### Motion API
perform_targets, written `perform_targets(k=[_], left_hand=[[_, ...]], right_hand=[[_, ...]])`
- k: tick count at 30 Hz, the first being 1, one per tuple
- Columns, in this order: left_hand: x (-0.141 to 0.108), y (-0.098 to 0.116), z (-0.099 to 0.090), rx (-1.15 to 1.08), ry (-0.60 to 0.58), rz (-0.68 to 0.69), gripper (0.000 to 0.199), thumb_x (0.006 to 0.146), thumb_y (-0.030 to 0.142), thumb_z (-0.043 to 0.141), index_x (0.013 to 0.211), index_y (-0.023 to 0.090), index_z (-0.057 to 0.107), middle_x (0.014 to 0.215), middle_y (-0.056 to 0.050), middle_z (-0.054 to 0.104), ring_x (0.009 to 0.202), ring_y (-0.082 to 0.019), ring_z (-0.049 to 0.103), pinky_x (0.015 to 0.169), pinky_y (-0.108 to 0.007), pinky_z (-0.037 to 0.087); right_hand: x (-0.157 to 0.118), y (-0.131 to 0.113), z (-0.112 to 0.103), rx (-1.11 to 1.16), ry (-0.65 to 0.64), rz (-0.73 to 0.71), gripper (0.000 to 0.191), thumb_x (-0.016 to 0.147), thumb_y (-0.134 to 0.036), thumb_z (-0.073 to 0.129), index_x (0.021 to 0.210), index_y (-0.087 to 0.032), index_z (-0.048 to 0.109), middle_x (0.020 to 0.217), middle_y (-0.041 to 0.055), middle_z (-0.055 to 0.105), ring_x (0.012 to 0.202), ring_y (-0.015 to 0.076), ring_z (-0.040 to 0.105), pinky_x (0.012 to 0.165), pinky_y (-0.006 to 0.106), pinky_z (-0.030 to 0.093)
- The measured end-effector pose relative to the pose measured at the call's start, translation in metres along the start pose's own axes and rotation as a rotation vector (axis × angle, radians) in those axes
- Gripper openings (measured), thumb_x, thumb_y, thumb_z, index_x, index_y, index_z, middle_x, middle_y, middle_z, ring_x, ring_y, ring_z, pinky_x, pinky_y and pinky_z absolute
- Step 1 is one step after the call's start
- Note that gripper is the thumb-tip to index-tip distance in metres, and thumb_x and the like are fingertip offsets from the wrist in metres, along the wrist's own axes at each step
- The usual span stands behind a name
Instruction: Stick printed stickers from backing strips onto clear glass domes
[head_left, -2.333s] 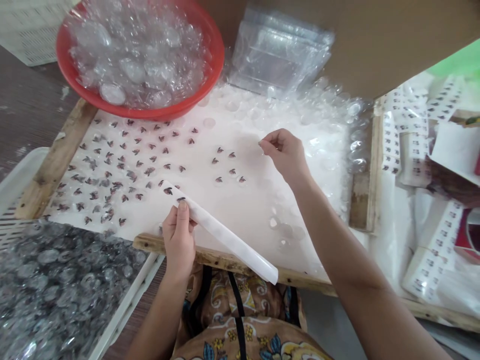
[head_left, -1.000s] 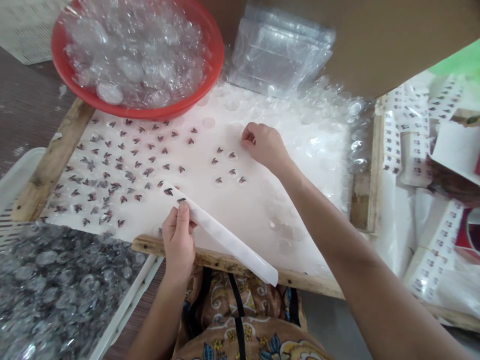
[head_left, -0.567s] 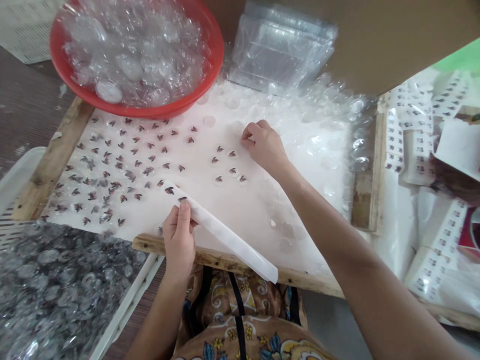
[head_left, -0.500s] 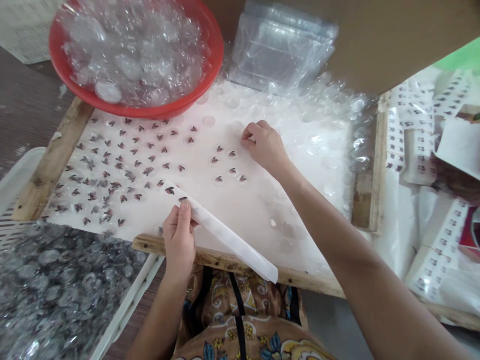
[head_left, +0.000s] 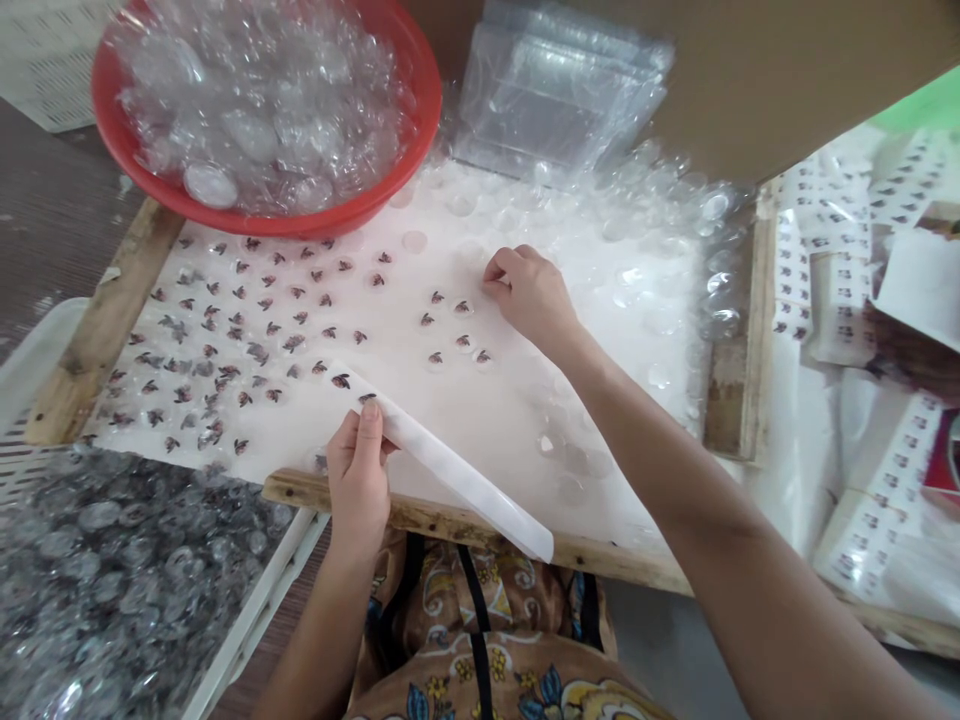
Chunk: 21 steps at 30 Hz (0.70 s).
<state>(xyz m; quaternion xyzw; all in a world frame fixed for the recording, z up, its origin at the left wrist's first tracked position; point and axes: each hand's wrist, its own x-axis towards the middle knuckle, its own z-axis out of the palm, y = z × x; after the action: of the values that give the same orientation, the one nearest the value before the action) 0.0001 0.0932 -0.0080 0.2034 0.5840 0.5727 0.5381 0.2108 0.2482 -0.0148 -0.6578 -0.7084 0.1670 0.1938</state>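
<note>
My left hand (head_left: 361, 465) pinches a white paper strip (head_left: 457, 475) between thumb and fingers; small dark insect-like prints show at its upper left end. On the white board (head_left: 420, 420), my right hand (head_left: 529, 295) has its thumb and forefinger pressed together near the surface; anything between them is too small to make out. Just left of it lie several clear round pieces with the same print (head_left: 462, 341). Many more printed pieces (head_left: 255, 350) cover the board's left part. Plain clear discs (head_left: 630, 285) are scattered over the right and back.
A red basin (head_left: 337, 215) heaped with clear pieces stands at the back left. Below left, a white crate (head_left: 251, 610) holds many clear pieces. Plastic boxes (head_left: 555, 100) stand behind the board. Printed strips (head_left: 877, 480) lie at the right. Wooden rails (head_left: 97, 330) edge the board.
The view has shifted very slightly. Both hands keep almost the same places and finger positions, and the strip is still in my left hand.
</note>
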Motion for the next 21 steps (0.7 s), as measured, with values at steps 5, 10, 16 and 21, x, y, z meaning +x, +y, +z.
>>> perform_targets(k=[5,10,16,21], left_hand=[[0.0006,-0.0015,-0.0005,-0.009,0.018,-0.001,0.040,0.074,0.048,0.076,0.060,0.017,0.054,0.058,0.005,0.047,0.055,-0.007,0.046,0.052,-0.016,0.041],[0.0004,-0.0005,-0.0012,-0.005,0.008,-0.014,0.041,0.075,0.047,0.076,0.059,0.016,0.054,0.058,0.005,0.045,0.055,-0.007,0.045,0.050,-0.015,0.039],[-0.0002,0.0002,0.0000,-0.010,-0.001,-0.012,0.042,0.074,0.048,0.076,0.059,0.017,0.054,0.059,0.004,0.046,0.056,-0.007,0.046,0.050,-0.015,0.039],[-0.0005,0.0004,0.0003,-0.012,-0.013,-0.007,0.041,0.075,0.048,0.076,0.059,0.016,0.055,0.058,0.004,0.044,0.056,-0.007,0.045,0.049,-0.014,0.038]], right_hand=[[-0.0013,0.0004,0.0008,-0.005,0.006,0.006,0.013,0.078,-0.012,0.051,0.080,-0.020,0.061,0.091,0.0075,0.059,0.069,0.0171,0.051,0.068,0.033,0.040],[-0.0022,0.0021,0.0031,-0.021,0.034,-0.014,0.013,0.078,-0.012,0.051,0.080,-0.020,0.060,0.088,0.0073,0.059,0.069,0.0171,0.050,0.066,0.032,0.039],[-0.0022,0.0037,0.0053,-0.039,0.043,-0.024,0.013,0.078,-0.010,0.051,0.081,-0.020,0.059,0.087,0.0067,0.058,0.069,0.0172,0.049,0.066,0.032,0.037],[-0.0022,0.0035,0.0055,-0.048,0.038,-0.024,0.012,0.078,-0.010,0.051,0.080,-0.020,0.058,0.086,0.0063,0.058,0.069,0.0171,0.050,0.066,0.032,0.037]])
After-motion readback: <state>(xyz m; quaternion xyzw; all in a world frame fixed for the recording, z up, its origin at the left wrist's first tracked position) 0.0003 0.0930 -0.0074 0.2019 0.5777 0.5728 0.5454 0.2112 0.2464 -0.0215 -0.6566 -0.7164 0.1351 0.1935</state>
